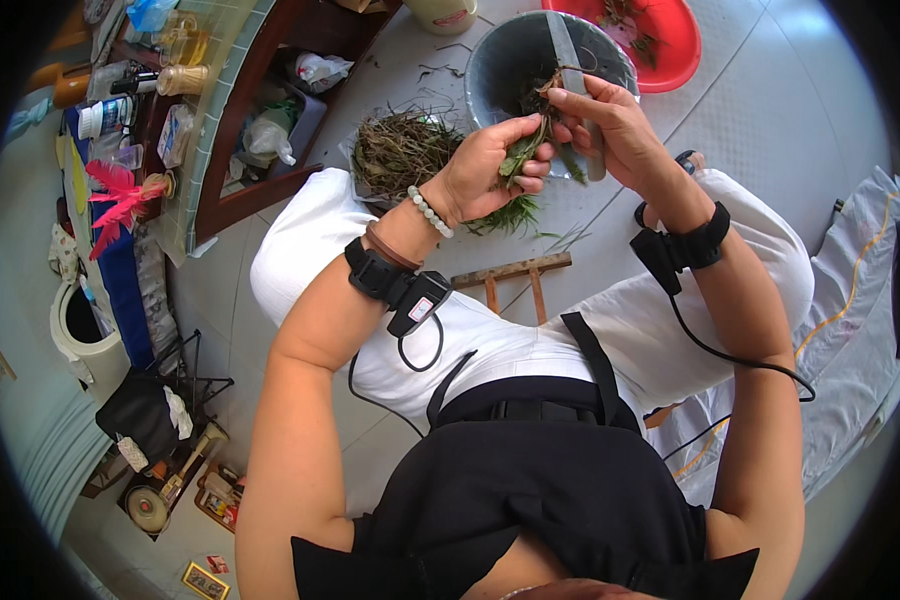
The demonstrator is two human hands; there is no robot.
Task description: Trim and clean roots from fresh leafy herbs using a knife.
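My left hand [487, 169] pinches a small green leafy plant [522, 159] in front of the bucket. The fingers of my right hand [619, 120] are closed on its brown, root-like end [546, 91], close to my left fingertips. A flat grey strip [565, 46] runs across the mouth of the grey bucket [495, 64] and passes by my right fingers; whether they also grip it I cannot tell. The bucket seems lined with plastic, and its inside is dark. Left of it, partly behind my left wrist, lies a heap of dry and green plants [397, 150].
A red basin [679, 45] with plant bits stands beyond the bucket. At the left is a wooden cabinet [217, 180] with bottles and jars on top. A low wooden frame [514, 270] sits between my knees. Grey-white sheeting [847, 300] lies to the right.
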